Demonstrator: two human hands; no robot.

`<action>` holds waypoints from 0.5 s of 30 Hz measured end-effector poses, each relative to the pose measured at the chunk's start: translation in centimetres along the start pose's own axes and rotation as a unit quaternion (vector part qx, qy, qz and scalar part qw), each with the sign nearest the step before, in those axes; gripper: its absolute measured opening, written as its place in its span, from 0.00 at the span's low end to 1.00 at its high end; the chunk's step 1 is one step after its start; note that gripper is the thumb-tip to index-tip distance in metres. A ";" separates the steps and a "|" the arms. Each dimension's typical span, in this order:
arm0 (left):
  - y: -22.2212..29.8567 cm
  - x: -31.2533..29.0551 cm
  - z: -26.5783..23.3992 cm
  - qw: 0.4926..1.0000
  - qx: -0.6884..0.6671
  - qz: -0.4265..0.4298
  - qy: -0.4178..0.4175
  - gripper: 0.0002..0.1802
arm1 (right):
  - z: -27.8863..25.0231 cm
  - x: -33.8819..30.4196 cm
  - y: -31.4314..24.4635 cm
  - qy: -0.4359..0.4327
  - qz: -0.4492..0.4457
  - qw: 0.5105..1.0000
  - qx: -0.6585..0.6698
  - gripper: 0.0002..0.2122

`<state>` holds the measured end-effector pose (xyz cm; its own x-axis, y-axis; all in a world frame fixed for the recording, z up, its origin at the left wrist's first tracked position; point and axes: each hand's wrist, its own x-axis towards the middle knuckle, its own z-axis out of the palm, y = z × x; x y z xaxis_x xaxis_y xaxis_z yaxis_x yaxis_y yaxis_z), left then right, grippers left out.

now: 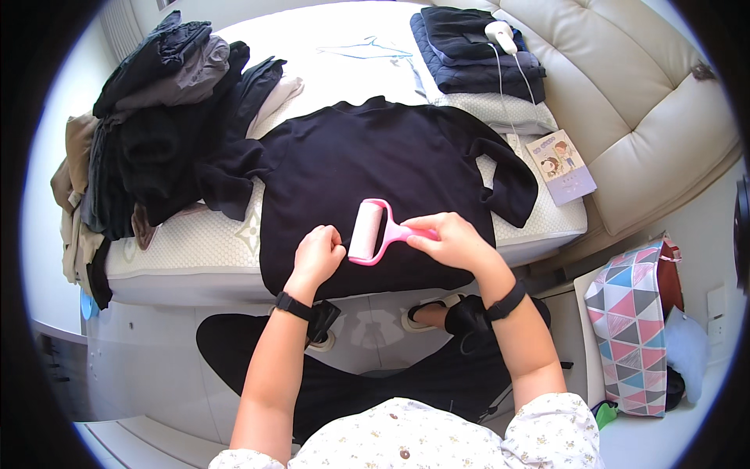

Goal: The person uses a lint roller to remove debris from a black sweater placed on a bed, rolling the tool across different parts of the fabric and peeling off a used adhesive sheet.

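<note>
A black long-sleeved top (367, 172) lies spread flat on a white padded mat (211, 242). My right hand (449, 241) holds the pink handle of a lint roller (369, 231), whose pale roll rests on the lower part of the top. My left hand (316, 254) sits just left of the roll with its fingers curled, pressing on the fabric near the hem. Both wrists wear black bands.
A heap of dark and grey clothes (156, 117) lies at the left of the mat. Folded dark garments (476, 51) with a small white device (500, 33) sit at the back right, next to a booklet (561, 166) and a cream sofa (648, 102). A patterned bag (633, 328) stands right.
</note>
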<state>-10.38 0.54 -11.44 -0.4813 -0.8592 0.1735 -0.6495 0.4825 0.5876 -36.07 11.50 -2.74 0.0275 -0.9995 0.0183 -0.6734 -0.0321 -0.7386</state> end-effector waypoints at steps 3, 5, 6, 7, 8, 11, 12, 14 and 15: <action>-0.5 -0.2 -1.2 0.998 -0.058 -0.027 -0.024 0.04 | -1.9 0.3 1.8 -0.044 0.025 0.997 -0.053 0.16; -0.6 -0.3 -2.0 0.994 -0.095 -0.050 -0.036 0.04 | -5.1 -1.1 1.7 -0.057 0.033 0.993 -0.094 0.15; -0.6 -0.2 -2.0 0.991 -0.114 -0.055 -0.043 0.04 | -6.9 -2.0 2.1 -0.074 0.071 0.992 -0.074 0.15; -0.5 0.1 -1.9 0.988 -0.136 -0.057 -0.049 0.05 | -8.8 -3.1 2.4 -0.074 0.085 0.990 -0.081 0.15; -0.5 0.1 -2.1 0.987 -0.139 -0.061 -0.047 0.05 | -10.1 -4.1 2.0 -0.068 0.089 0.989 -0.094 0.15; -0.1 -0.1 -2.4 0.992 -0.105 -0.058 -0.037 0.04 | -11.8 -5.6 0.7 -0.026 0.129 0.985 -0.115 0.15; 0.0 -0.3 -2.3 0.992 -0.106 -0.059 -0.039 0.04 | -11.6 -5.6 0.1 -0.005 0.101 0.990 -0.097 0.15; 0.3 -0.3 -2.0 0.996 -0.062 -0.051 -0.031 0.05 | -10.6 -4.8 -1.8 0.017 0.052 0.997 -0.059 0.14; 0.3 -0.4 -1.8 0.996 -0.061 -0.049 -0.035 0.05 | -9.1 -3.8 -2.0 0.015 0.027 0.998 -0.048 0.14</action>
<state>-9.35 0.71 -9.88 -0.4609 -0.8856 0.0572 -0.6221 0.3684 0.6909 -41.56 15.26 4.74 -0.0323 -0.9995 0.0022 -0.7417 0.0225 -0.6704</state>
